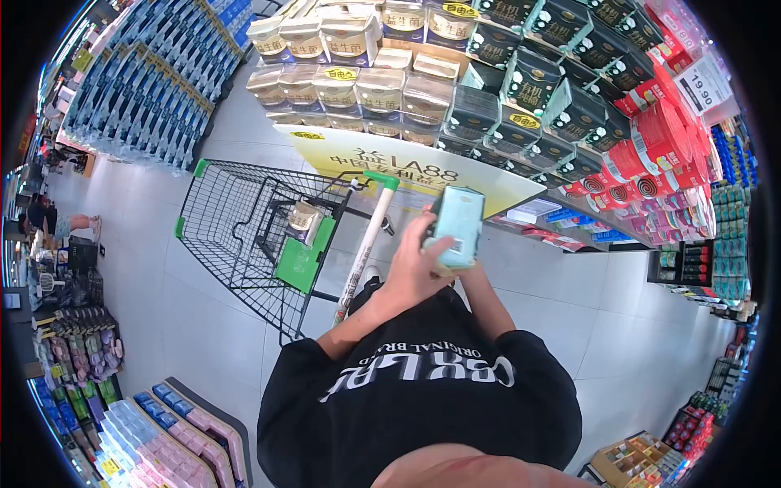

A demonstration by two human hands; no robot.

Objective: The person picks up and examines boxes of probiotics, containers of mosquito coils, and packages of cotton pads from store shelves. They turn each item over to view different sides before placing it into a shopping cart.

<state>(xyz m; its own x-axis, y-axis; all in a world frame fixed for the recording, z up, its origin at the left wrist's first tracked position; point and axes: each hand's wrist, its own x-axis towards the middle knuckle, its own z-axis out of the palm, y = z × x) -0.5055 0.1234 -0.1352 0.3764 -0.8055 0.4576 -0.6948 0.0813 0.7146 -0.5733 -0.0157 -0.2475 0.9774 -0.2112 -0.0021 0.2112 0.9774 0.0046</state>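
Note:
A light teal boxy pack with a dark top end is held up in front of my chest. My left hand is closed around its left side, the thumb lying across the near face. My right hand reaches up to the pack's lower end from behind. Its fingers are hidden by the pack. To the left stands a wire shopping cart with a green-ended push bar close to my left hand. In the cart, a white and gold pack rests beside the green seat flap.
Ahead is a display of white-gold packs and dark green packs, fronted by a yellow sign board. Red packages and a price card are at right. Blue stacked goods stand left. A person is at far left.

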